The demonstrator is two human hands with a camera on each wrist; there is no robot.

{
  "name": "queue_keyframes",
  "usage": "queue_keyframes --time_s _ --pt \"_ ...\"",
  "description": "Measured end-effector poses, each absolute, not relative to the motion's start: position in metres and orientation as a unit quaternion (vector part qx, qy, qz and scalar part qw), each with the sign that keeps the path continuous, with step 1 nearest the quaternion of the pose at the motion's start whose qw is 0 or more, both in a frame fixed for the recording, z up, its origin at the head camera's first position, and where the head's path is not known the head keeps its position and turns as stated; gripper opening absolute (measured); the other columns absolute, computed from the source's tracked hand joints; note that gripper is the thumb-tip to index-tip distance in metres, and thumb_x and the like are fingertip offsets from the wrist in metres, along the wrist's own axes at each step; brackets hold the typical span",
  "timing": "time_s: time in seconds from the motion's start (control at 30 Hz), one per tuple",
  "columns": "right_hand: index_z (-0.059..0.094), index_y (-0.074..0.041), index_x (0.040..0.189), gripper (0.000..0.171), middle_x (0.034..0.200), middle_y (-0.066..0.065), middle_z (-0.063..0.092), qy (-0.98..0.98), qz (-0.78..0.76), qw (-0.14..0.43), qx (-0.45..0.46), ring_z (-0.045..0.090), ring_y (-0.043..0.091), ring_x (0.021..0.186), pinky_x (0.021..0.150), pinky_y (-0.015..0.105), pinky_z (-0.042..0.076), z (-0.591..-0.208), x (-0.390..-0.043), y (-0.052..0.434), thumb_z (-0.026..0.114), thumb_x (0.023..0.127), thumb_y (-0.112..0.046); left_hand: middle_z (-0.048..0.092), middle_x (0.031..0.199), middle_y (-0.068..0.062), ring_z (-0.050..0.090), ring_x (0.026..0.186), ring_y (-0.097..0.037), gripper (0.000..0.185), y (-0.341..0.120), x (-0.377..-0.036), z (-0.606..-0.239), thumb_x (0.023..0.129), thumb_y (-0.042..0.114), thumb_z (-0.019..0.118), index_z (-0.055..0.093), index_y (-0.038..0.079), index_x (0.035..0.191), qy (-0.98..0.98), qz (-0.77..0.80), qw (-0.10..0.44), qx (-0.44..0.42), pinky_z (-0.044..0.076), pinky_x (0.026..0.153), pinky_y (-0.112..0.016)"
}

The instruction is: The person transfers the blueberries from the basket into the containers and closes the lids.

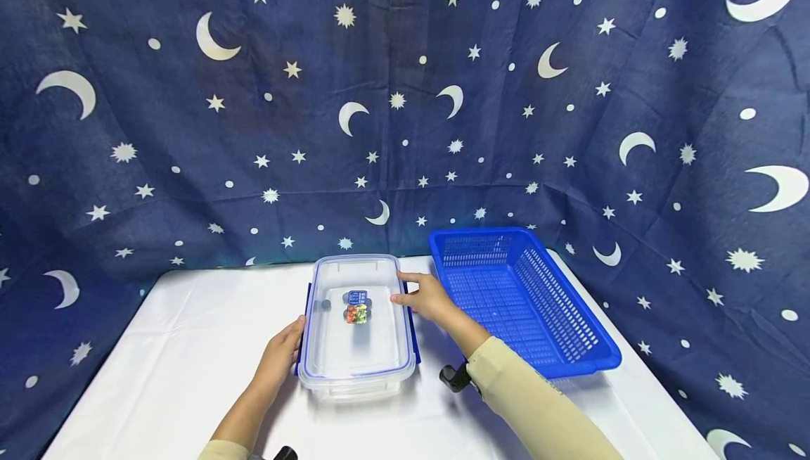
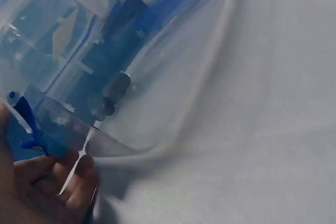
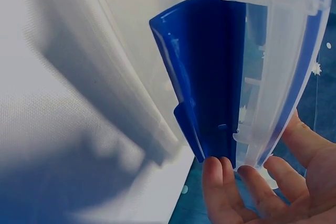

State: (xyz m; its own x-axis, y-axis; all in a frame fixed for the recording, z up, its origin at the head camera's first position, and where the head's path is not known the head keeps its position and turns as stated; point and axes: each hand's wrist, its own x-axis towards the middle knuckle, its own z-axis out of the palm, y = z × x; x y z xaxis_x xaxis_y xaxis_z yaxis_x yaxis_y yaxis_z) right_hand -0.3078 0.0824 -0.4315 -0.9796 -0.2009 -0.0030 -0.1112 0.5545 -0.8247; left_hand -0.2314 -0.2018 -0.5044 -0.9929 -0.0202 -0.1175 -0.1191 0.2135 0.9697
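A clear plastic container (image 1: 357,354) with a snap-on lid and a small coloured label (image 1: 357,307) stands mid-table. My left hand (image 1: 290,342) holds its left edge, thumb on the rim; in the left wrist view its fingers (image 2: 63,182) curl under the rim by a blue clip (image 2: 25,124). My right hand (image 1: 406,290) grips the lid's right edge. In the right wrist view the fingertips (image 3: 223,182) touch the end of a raised blue clip (image 3: 210,77), and the lid rim (image 3: 286,77) runs between fingers and thumb.
An empty blue mesh basket (image 1: 569,347) sits just right of the container, angled toward the table's right edge. The white table (image 1: 177,347) ends near me. A star-and-moon cloth hangs close behind. A black wrist camera (image 1: 454,378) shows under my right sleeve.
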Motion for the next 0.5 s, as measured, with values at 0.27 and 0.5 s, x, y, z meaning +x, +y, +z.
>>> queue_keyframes --time_s 0.27,0.5 --pt "0.059 -0.004 0.136 0.056 0.131 0.025 0.059 0.883 -0.46 0.039 -0.085 0.072 0.027 0.089 0.065 0.029 0.059 -0.432 -0.308 0.082 0.078 0.084 -0.013 0.055 0.137 -0.019 0.065 0.102 -0.018 0.07 -0.208 -0.233 -0.495 0.095 0.053 0.057 0.046 0.006 0.146 0.793 0.604 -0.004 -0.081 0.054 0.082 -0.024" --pt "0.055 -0.005 0.139 0.056 0.134 0.029 0.054 0.876 -0.472 0.05 -0.083 0.062 0.041 0.111 0.084 0.045 0.057 -0.431 -0.304 0.081 0.075 0.087 -0.013 0.055 0.134 -0.017 0.061 0.086 0.002 0.068 -0.207 -0.232 -0.483 0.089 0.043 0.072 0.05 0.009 0.143 0.801 0.592 -0.039 -0.078 0.053 0.07 -0.017"
